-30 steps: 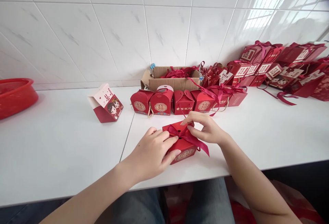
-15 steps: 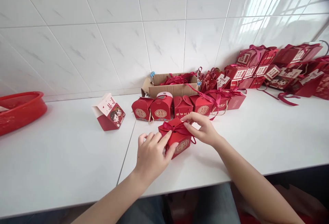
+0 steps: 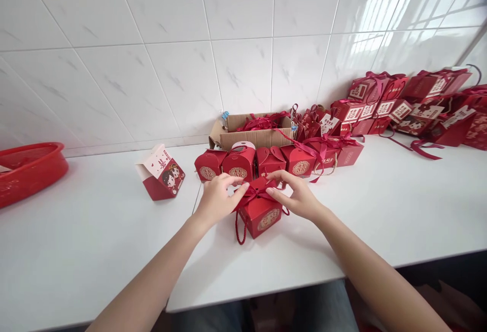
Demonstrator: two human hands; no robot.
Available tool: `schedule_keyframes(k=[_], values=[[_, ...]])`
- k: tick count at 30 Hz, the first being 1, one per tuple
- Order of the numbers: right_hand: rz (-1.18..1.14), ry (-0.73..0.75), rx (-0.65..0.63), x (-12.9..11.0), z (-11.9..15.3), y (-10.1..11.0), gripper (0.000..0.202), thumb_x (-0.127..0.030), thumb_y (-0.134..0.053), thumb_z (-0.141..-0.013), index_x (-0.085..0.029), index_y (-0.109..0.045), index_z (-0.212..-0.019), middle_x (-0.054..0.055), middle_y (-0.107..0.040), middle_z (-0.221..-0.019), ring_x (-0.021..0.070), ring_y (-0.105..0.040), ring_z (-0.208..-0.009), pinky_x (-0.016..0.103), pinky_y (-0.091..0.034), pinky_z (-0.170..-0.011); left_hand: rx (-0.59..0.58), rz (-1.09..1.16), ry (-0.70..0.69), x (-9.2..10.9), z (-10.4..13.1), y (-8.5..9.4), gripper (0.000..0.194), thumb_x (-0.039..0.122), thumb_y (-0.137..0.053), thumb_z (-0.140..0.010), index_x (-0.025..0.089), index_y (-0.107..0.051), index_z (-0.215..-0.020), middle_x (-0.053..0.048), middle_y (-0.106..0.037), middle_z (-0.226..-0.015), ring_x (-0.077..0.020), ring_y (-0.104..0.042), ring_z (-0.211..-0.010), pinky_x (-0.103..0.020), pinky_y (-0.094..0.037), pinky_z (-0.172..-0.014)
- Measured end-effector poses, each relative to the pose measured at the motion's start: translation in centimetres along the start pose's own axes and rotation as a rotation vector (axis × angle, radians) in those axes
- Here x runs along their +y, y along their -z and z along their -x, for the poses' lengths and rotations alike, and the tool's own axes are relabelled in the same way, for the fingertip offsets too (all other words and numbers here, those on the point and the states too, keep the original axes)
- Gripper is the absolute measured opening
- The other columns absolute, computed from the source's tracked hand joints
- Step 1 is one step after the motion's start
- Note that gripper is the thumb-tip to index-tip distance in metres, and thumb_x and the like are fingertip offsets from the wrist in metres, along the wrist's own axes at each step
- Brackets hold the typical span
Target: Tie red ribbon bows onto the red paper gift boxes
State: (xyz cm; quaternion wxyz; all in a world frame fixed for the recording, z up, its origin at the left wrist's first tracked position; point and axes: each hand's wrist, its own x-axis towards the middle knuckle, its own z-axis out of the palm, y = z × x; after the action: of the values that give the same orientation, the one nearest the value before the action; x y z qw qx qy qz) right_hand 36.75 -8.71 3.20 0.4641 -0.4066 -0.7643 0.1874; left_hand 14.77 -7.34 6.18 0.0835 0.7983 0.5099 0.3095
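A red gift box [image 3: 263,219] with a gold round emblem stands near the front of the white table, a dark red cord handle [image 3: 240,230] hanging at its left. Across its top lies a dark red ribbon [image 3: 256,196], knotted in the middle. My left hand [image 3: 216,201] hovers by the ribbon's left side, fingers and thumb apart. On the other side, my right hand [image 3: 297,197] has its thumb against the ribbon and its curved fingers behind, with a gap between them. Whether ribbon is caught beneath my fingertips is hard to see.
Behind is a row of red boxes [image 3: 239,164] and a cardboard box [image 3: 243,140] of ribbons. A pink-and-red box [image 3: 162,174] stands left, beyond it a red plastic basket [image 3: 34,177]. Stacked gift boxes [image 3: 365,111] line the tiled wall at right.
My left hand has lifted off the box's left side and moved up and left, uncovering the cord handle. My right hand stays at the ribbon, its thumb and finger slightly farther apart.
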Motion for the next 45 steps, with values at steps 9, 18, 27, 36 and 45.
schedule_keyframes(k=[9,18,27,36,45], values=[[-0.053,0.013,-0.116,-0.6,0.1,-0.1,0.013,-0.031,-0.058,-0.087,-0.019,-0.054,-0.088,0.0,-0.061,-0.076,0.0105,-0.053,-0.062,0.022,-0.043,-0.055,-0.076,0.377,-0.071,-1.0,0.6,-1.8,0.021,0.032,-0.06,-0.083,0.021,-0.071,-0.099,-0.008,-0.07,-0.107,-0.0205,-0.066,-0.1,-0.033,-0.056,-0.083],[0.089,0.25,-0.272,-0.7,0.5,0.7,0.028,-0.011,-0.045,-0.091,-0.02,-0.064,-0.109,0.007,-0.067,-0.091,0.0147,-0.06,-0.077,0.027,-0.049,-0.068,0.019,0.456,-0.028,-0.6,1.0,-2.4,0.017,0.032,-0.059,-0.085,0.02,-0.071,-0.082,-0.008,-0.072,-0.098,-0.0214,-0.067,-0.095,-0.036,-0.055,-0.084],[0.235,0.273,-0.446,-0.8,0.6,1.0,0.041,-0.009,-0.035,-0.092,-0.018,-0.056,-0.127,0.01,-0.061,-0.092,0.0184,-0.056,-0.081,0.032,-0.05,-0.07,0.11,0.413,-0.015,-0.6,1.2,-3.5,0.02,0.035,-0.056,-0.088,0.02,-0.069,-0.084,-0.004,-0.073,-0.083,-0.0174,-0.067,-0.077,-0.03,-0.055,-0.071],[0.37,0.35,-0.54,-1.1,0.2,1.2,0.047,-0.007,-0.032,-0.09,-0.018,-0.057,-0.128,0.008,-0.058,-0.083,0.0174,-0.05,-0.071,0.03,-0.047,-0.062,0.147,0.392,-0.044,-0.4,1.0,-3.9,0.02,0.032,-0.056,-0.087,0.019,-0.066,-0.076,-0.003,-0.071,-0.076,-0.0165,-0.065,-0.072,-0.029,-0.054,-0.068],[0.299,0.326,-0.495,-1.4,0.4,1.2,0.041,-0.009,-0.034,-0.092,-0.023,-0.057,-0.123,0.005,-0.058,-0.081,0.0152,-0.052,-0.069,0.027,-0.045,-0.061,0.159,0.368,-0.056,-0.6,1.0,-4.0,0.02,0.029,-0.056,-0.086,0.019,-0.063,-0.071,-0.002,-0.068,-0.071,-0.0155,-0.063,-0.068,-0.028,-0.053,-0.066]])
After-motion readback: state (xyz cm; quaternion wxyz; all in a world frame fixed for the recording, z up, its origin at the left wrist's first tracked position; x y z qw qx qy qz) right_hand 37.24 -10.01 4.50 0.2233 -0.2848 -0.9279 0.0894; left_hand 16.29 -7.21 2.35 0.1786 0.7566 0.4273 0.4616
